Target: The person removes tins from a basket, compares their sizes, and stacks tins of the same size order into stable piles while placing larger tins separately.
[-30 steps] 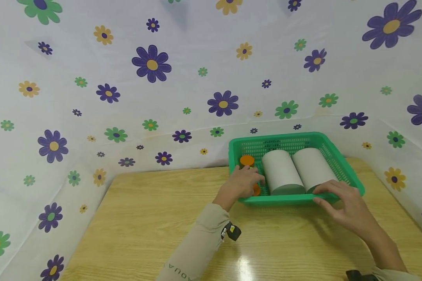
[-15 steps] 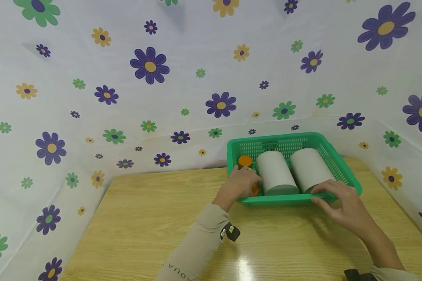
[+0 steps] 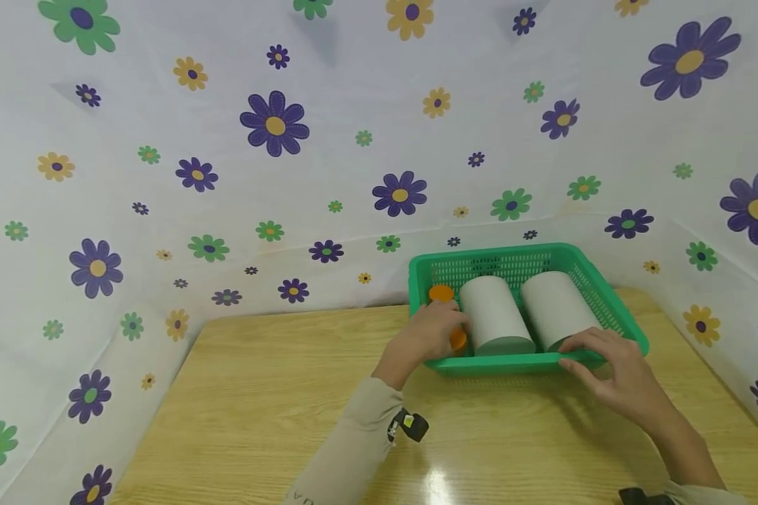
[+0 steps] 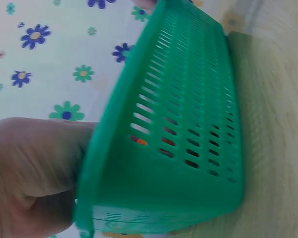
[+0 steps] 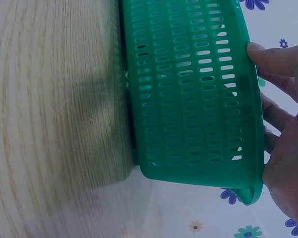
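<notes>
In the head view, a green plastic basket [image 3: 499, 362] stands at the back right of the table. My left hand [image 3: 428, 332] reaches over its left front corner, fingers down inside between two orange round-topped things, a rear one [image 3: 441, 293] and a front one [image 3: 457, 339]. What those fingertips touch is hidden, and the left wrist view shows only the back part of the hand beside the rim. My right hand [image 3: 622, 375] pinches the front rim near the right corner, thumb outside and fingers over the edge. Two large white cylinders, left [image 3: 494, 312] and right [image 3: 557, 308], lie side by side inside.
A wooden table [image 3: 278, 393] extends to the left and in front of the basket. White cloth [image 3: 328, 161] printed with flowers hangs behind and at both sides. The basket's back wall stands close to this cloth.
The left white cylinder has shifted left, widening its gap from the right one. My left hand has shifted slightly, showing more of the front orange top. The right hand keeps its hold on the rim.
</notes>
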`<state>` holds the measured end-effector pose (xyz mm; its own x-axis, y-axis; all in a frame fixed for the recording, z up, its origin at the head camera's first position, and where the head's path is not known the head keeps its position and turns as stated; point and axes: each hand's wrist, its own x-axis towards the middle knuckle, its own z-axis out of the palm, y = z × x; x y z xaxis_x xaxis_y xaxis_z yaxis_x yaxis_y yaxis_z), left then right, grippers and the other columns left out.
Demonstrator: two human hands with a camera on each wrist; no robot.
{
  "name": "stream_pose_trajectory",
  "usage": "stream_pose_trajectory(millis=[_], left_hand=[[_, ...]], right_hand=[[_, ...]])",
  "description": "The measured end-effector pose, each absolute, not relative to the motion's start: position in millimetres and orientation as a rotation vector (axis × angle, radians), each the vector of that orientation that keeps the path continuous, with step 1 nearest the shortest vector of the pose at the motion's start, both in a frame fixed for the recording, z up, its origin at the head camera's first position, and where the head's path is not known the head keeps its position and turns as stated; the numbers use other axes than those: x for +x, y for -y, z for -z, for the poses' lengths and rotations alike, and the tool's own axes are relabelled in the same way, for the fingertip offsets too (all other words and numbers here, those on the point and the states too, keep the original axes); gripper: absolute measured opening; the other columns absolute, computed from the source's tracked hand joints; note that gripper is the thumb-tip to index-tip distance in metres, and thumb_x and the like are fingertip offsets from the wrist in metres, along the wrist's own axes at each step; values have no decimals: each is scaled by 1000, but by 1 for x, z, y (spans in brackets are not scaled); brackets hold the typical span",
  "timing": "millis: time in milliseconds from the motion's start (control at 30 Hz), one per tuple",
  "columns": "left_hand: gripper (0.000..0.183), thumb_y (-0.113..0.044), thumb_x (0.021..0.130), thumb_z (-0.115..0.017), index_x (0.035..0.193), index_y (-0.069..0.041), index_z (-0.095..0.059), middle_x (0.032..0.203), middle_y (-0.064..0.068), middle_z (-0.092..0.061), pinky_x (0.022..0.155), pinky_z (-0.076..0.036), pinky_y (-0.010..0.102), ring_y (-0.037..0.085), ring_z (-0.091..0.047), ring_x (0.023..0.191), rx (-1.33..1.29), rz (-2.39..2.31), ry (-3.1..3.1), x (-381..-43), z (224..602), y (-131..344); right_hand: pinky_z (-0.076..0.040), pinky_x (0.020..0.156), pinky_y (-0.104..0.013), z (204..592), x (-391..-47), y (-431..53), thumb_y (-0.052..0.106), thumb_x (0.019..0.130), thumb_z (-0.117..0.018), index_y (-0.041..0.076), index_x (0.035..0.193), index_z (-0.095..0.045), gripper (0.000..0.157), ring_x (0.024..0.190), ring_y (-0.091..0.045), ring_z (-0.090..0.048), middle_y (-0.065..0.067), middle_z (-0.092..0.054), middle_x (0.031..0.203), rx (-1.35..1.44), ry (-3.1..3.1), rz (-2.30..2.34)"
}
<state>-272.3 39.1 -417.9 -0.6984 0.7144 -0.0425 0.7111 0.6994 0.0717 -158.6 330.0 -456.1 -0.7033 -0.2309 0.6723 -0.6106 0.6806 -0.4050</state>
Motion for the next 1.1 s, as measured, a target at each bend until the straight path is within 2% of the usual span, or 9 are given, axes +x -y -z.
stream_pose_trajectory(millis=[100, 200, 333, 500, 700, 833, 967, 1100], left_hand=[[37, -23, 89, -83, 123, -20, -69, 115, -2, -59, 84, -48, 23, 15, -54, 98, 1238, -171, -2847, -271, 414, -33], [44, -18, 86, -85, 126, -17, -66, 120, 0, -59, 89, -49, 21, 16, -55, 102, 1251, -295, -2851, -266, 408, -27], [46, -13, 85, -85, 126, -15, -65, 122, 2, -59, 97, -48, 22, 18, -54, 109, 1251, -427, -2857, -256, 403, -19], [44, -11, 86, -84, 127, -12, -66, 125, 3, -57, 99, -47, 22, 19, -53, 114, 1260, -591, -2867, -245, 401, -9], [46, -18, 90, -82, 133, -12, -66, 132, 5, -56, 103, -45, 21, 18, -52, 118, 1262, -745, -2884, -238, 403, 1], [47, -22, 92, -80, 135, -11, -66, 133, 5, -55, 101, -46, 18, 16, -55, 116, 1309, -885, -2872, -235, 405, 7], [46, -17, 91, -80, 135, -6, -66, 133, 6, -54, 100, -47, 18, 17, -57, 116, 1358, -1096, -2798, -233, 405, 13], [46, -9, 91, -79, 134, -5, -66, 133, 8, -53, 103, -48, 22, 21, -56, 120, 1375, -1262, -2733, -228, 406, 21]], right_hand=[[-40, 86, -19, 457, -159, -328, -10, 68, -85, 15, 94, -73, 38, 93, -3, -58, 10, -70, 95, 636, 2304, -849], [-40, 87, -19, 456, -158, -328, -10, 68, -86, 14, 94, -73, 38, 94, -3, -58, 10, -70, 95, 634, 2302, -850], [-39, 88, -16, 456, -159, -329, -11, 67, -86, 16, 95, -72, 41, 95, -2, -58, 10, -70, 96, 650, 2295, -845], [-38, 90, -14, 456, -160, -330, -12, 65, -86, 13, 95, -73, 41, 96, -3, -58, 8, -70, 95, 671, 2283, -847], [-37, 91, -13, 457, -160, -329, -12, 66, -85, 12, 95, -73, 39, 97, -2, -57, 9, -70, 96, 663, 2288, -850], [-37, 90, -14, 459, -160, -329, -11, 67, -85, 11, 95, -74, 38, 98, -1, -57, 10, -70, 97, 653, 2298, -858], [-37, 89, -14, 459, -160, -329, -11, 66, -86, 12, 95, -73, 38, 98, 0, -56, 10, -70, 96, 647, 2296, -846], [-37, 90, -13, 458, -160, -328, -11, 65, -86, 13, 94, -73, 40, 97, 1, -57, 10, -70, 96, 650, 2292, -836]])
